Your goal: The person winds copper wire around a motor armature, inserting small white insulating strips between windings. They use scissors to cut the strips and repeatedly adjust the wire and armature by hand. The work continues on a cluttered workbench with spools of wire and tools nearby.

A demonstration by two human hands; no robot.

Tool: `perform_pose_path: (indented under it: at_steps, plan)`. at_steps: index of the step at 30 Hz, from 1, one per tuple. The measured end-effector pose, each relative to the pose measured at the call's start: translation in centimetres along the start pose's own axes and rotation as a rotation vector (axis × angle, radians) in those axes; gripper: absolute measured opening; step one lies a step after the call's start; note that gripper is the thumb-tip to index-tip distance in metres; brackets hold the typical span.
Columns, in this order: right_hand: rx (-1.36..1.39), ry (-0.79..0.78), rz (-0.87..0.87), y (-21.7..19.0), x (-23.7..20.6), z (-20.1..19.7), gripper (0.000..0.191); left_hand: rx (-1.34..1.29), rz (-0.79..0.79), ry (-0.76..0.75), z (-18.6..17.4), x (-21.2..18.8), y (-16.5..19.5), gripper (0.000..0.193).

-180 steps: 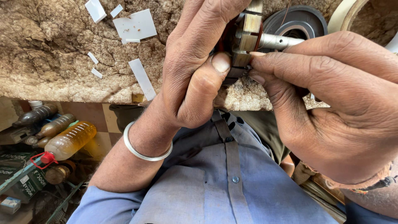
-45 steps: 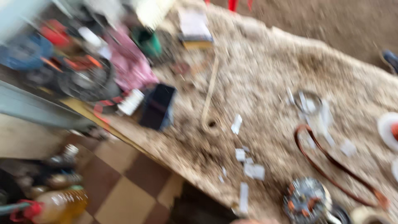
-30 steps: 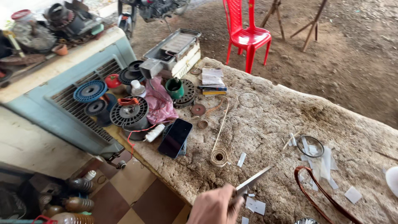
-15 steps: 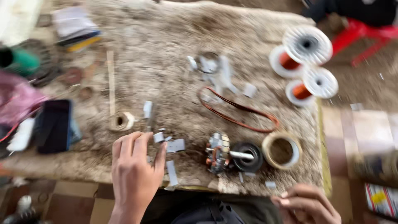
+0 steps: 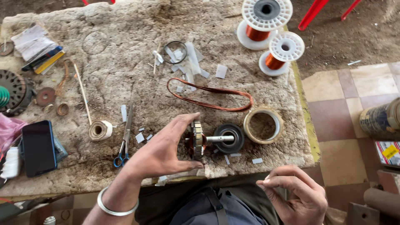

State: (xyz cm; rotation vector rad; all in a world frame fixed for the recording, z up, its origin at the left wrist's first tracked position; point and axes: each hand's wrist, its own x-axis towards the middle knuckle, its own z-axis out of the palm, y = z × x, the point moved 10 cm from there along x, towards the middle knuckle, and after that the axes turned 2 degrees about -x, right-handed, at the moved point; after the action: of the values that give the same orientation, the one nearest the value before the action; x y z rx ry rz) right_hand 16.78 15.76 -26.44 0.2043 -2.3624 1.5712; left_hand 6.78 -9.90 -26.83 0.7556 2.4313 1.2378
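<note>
Resting near the front edge of the surface, the rotor stands on its side with its shaft pointing right into a dark round part. Left hand cups the rotor's left face, thumb under, fingers over the top; grip spread around it, touching. Right hand hangs off the near edge over the lap, fingers loosely curled, holding nothing, well apart from the rotor. Tape ring lies just right of the dark part. Copper wire loop lies beyond the rotor. Two copper spools stand at the far right. Scissors lie left of the left hand, a small tape roll beside them. Phone lies at the near left. White paper scraps are scattered around a metal ring.
</note>
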Motion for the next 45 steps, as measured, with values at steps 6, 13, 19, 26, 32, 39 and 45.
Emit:
perform_pose_path:
  at_steps: [6, 13, 19, 26, 32, 39, 45]
  plan:
    - [-0.071, 0.089, 0.142, 1.6, -1.0, -1.9, 0.018, 0.082, -0.008, 0.042, 0.9, 0.4, 0.5, 0.112]
    - [-0.065, 0.024, 0.087, 1.2, -0.9, -1.4, 0.019, 0.323, 0.098, 0.210, 2.6, -2.2, 0.6, 0.108]
    - [-0.109, -0.002, 0.064, -0.1, 0.3, 0.2, 0.020, 0.592, 0.310, 0.318, 3.1, -3.0, 1.5, 0.090]
    - [-0.108, -0.068, 0.003, -1.2, 1.5, 2.6, 0.019, 0.332, 0.286, 0.223, 2.1, -3.1, 1.6, 0.084]
    - [-0.156, -0.094, 0.040, -1.8, 3.3, 4.6, 0.016, 0.174, 0.256, 0.217, 0.5, -3.4, 2.2, 0.095]
    - [-0.155, -0.161, 0.041, -1.7, 4.2, 7.2, 0.018, 0.246, 0.166, 0.175, -0.1, -3.6, 1.6, 0.103]
    - [-0.109, -0.234, 0.044, -0.5, 3.4, 8.2, 0.019, 0.301, 0.107, 0.101, 0.5, -2.5, 2.1, 0.106]
